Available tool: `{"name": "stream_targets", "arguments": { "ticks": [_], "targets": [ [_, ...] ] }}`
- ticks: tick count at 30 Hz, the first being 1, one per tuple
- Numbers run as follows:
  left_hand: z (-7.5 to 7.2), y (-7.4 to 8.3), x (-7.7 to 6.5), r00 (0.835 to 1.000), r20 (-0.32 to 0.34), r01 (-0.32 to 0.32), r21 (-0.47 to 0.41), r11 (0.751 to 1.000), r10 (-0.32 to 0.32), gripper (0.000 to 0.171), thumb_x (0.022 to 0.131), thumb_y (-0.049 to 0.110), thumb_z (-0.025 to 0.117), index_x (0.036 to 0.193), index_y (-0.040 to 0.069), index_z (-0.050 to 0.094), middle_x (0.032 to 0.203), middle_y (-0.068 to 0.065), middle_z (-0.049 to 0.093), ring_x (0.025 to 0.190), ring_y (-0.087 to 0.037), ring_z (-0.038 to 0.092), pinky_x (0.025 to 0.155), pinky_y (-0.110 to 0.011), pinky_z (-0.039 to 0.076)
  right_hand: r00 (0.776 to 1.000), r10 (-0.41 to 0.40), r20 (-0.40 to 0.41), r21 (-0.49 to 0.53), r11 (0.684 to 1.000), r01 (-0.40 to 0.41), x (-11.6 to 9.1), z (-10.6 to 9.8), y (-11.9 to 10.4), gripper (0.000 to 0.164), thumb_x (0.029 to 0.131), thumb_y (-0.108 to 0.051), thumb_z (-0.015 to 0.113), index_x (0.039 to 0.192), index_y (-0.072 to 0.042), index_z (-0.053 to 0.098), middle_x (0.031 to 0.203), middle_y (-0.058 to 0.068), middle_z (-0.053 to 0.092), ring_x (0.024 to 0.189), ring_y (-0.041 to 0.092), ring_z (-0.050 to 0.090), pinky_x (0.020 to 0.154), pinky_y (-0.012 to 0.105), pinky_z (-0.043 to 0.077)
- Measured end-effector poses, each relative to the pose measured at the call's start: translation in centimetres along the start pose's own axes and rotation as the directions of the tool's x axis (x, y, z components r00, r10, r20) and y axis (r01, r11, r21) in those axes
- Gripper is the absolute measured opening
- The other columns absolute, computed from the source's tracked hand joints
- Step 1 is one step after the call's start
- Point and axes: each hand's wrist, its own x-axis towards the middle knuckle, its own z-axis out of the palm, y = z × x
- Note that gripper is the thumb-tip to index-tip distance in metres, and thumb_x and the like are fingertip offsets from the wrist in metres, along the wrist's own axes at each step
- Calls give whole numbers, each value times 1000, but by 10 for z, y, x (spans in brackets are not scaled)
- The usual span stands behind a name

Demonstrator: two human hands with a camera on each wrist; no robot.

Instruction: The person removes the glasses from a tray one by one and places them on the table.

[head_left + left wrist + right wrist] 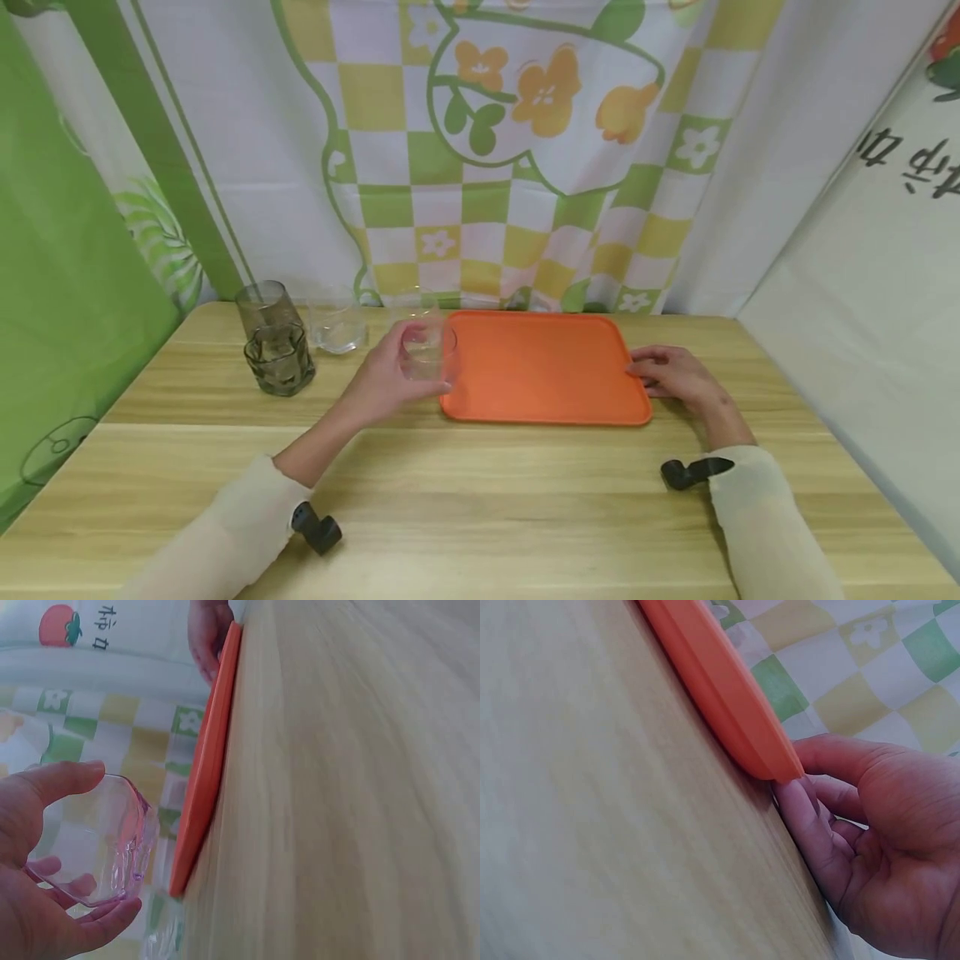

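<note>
My left hand (382,367) holds a clear drinking glass (429,354), thumb on one side and fingers on the other. In the left wrist view this glass (112,840) has a faceted base with a pinkish tint, and it is raised off the table beside the tray. The glass overlaps the left edge of an orange tray (547,367) in the head view. At the tray's right edge is my right hand (675,379). Its fingertips pinch the rim, as the right wrist view shows, with a finger low by the table under the edge of the tray (727,690).
Left of the tray stand two smoky grey glasses, a wavy one (281,362) in front of a taller one (266,302). A clear glass (337,325) is beside them, and another (416,302) is behind my left hand. A patterned curtain (465,200) hangs along the table's back edge.
</note>
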Motion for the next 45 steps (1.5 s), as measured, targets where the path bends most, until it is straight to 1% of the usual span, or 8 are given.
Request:
{"name": "stream_targets", "arguments": {
  "ticks": [4, 8, 11, 17, 20, 26, 33, 45],
  "targets": [
    [-15, -9, -8, 999, -39, 28, 52, 998, -26, 90, 74, 24, 95, 147, 10, 45, 135, -14, 56, 107, -30, 56, 86, -43, 49, 1000, 1, 4, 3, 1000, -1, 0, -1, 0, 56, 101, -17, 68, 144, 12, 47, 97, 3, 72, 82, 12, 70, 71, 28, 60],
    [-29, -18, -14, 997, -53, 64, 55, 996, -61, 90, 74, 24, 95, 147, 12, 44, 138, -14, 54, 106, -29, 57, 86, -43, 50, 1000, 0, 7, 3, 1000, 0, 1, -1, 0, 56, 101, -17, 68, 145, 12, 46, 98, 3, 72, 83, 12, 70, 72, 29, 60],
    [-39, -23, -18, 995, -60, 88, 61, 994, -84, 91, 75, 25, 94, 148, 11, 43, 140, -15, 53, 108, -31, 58, 89, -45, 50, 1000, 1, 6, 3, 1000, -1, 1, 0, 0, 57, 101, -17, 68, 145, 12, 46, 99, 4, 72, 84, 12, 70, 73, 29, 60],
    [-51, -30, -23, 992, -75, 106, 77, 991, -100, 91, 78, 27, 93, 149, 6, 40, 141, -19, 51, 114, -35, 57, 92, -48, 49, 1000, 2, 5, -1, 1000, -2, 0, 0, -2, 57, 102, -18, 67, 146, 11, 45, 102, 4, 71, 85, 12, 70, 73, 29, 60],
    [-56, -33, -25, 990, -84, 118, 98, 988, -110, 90, 80, 28, 91, 149, 5, 38, 142, -20, 51, 116, -35, 56, 93, -49, 49, 1000, 1, 8, -7, 1000, -1, 0, 1, -2, 57, 102, -18, 66, 146, 11, 45, 101, 5, 71, 86, 12, 70, 73, 29, 60],
    [-62, -40, -26, 986, -82, 154, 105, 982, -146, 90, 81, 30, 90, 150, 6, 37, 142, -19, 51, 119, -35, 54, 97, -51, 47, 1000, 4, -1, -11, 1000, -4, -2, 2, -2, 55, 102, -17, 67, 144, 12, 46, 99, 5, 71, 84, 12, 70, 72, 29, 60],
    [-63, -44, -23, 982, -73, 184, 111, 977, -176, 93, 81, 32, 90, 151, 4, 35, 144, -21, 50, 123, -37, 50, 101, -53, 43, 1000, 11, -1, -16, 1000, -11, -3, 2, -3, 57, 102, -18, 67, 146, 12, 45, 102, 5, 71, 86, 12, 70, 74, 30, 60],
    [-66, -46, -21, 983, -41, 181, 94, 979, -178, 97, 83, 32, 89, 153, 2, 30, 146, -25, 46, 127, -40, 48, 103, -55, 42, 1000, 20, 4, -10, 1000, -20, 1, -1, 0, 58, 102, -19, 66, 148, 11, 44, 102, 4, 71, 85, 12, 69, 74, 30, 60]
  ]
}}
